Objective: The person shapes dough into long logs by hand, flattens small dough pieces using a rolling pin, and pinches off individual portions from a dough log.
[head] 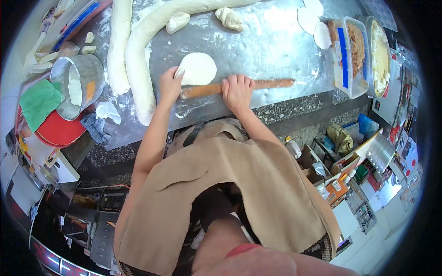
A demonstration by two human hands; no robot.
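My left hand pinches the left edge of a flat, round dough wrapper, thumb on top, on the floured metal worktop. Across the near side of the wrapper lies a wooden rolling pin, tilted slightly up to the right. My right hand rests closed over the middle of the pin, its palm hiding part of the wood. The pin's left end comes close to my left fingers. Just left of my left forearm, a thick dough rope curves away across the worktop.
A second dough rope runs alongside. Dough lumps lie farther back. Flat wrappers sit near a plastic tub of filling and a round tray. To the left are a tilted metal pot and a green cloth.
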